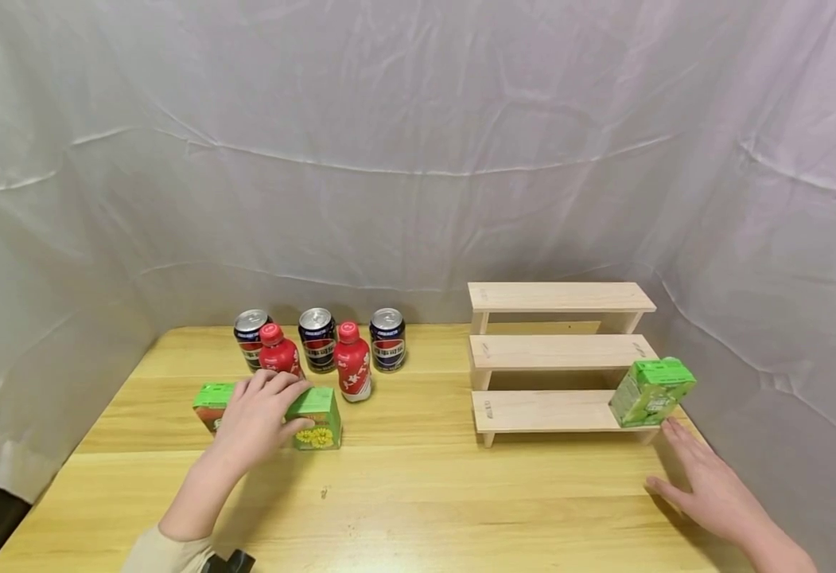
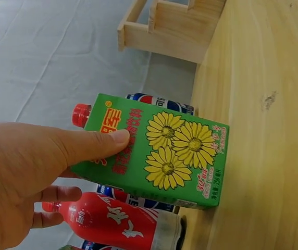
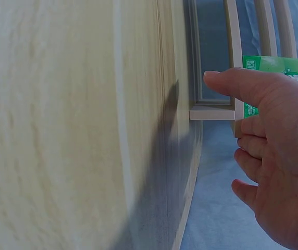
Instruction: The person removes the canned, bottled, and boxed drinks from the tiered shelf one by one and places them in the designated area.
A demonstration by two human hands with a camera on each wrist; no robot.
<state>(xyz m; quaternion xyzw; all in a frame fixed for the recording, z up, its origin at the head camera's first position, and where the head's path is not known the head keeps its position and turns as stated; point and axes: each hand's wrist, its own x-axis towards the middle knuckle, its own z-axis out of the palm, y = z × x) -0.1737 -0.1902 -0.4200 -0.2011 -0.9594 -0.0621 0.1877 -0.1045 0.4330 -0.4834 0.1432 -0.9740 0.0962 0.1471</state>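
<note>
My left hand [image 1: 256,418] pinches a green drink carton [image 2: 183,156] with yellow flowers on its front. In the left wrist view the thumb lies across the printed face and the other fingers are partly hidden behind. A second green-topped carton [image 1: 210,398] stands just left of that hand, partly covered by it. At the right, a lighter green carton [image 1: 652,394] stands on the right end of the lowest step of a wooden shelf [image 1: 546,410]. My right hand [image 1: 707,481] is beside that end, thumb spread from the fingers and nothing in its grasp.
Two red bottles [image 1: 353,362] stand behind the left hand. Three dark blue cans [image 1: 387,342] form a row behind them. The three-step shelf stands at the back right of the wooden table [image 1: 418,509], and grey cloth [image 1: 418,159] hangs around the back and sides.
</note>
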